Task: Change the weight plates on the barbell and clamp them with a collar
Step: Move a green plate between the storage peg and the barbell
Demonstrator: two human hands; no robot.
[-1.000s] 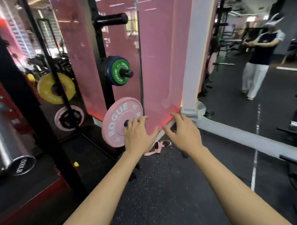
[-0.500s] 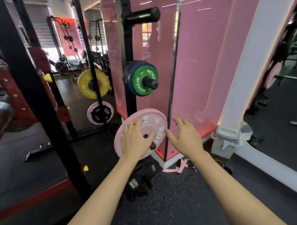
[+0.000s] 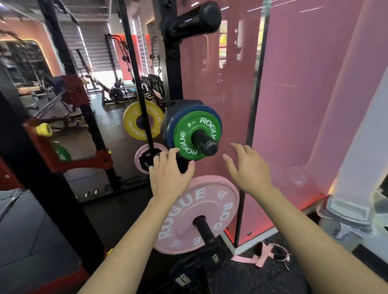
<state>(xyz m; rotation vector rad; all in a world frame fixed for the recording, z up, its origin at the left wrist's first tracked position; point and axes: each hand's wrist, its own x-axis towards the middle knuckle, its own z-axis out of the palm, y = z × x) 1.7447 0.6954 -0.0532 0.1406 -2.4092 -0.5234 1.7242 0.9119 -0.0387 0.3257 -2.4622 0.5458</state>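
Note:
A pink ROGUE plate (image 3: 208, 201) hangs on the lowest storage peg of the black rack post (image 3: 171, 65). Above it, a small green ROGUE plate (image 3: 188, 133) sits in front of a blue plate (image 3: 172, 130) on the middle peg. My left hand (image 3: 167, 172) is raised with fingers spread just below and left of the green plate, holding nothing. My right hand (image 3: 247, 166) hovers open to the right of that peg, apart from the plates. The barbell and a collar are not clearly in view.
An empty black peg (image 3: 194, 20) juts out at the top of the post. A pink glass panel (image 3: 297, 98) stands right behind. Black bags (image 3: 194, 271) and a pink strap (image 3: 260, 255) lie on the floor below. A mirror on the left reflects a yellow plate (image 3: 140, 120).
Both hands have left the pink plate, which stays on the lowest peg, and have risen to either side of the green plate. The view has moved closer to the rack.

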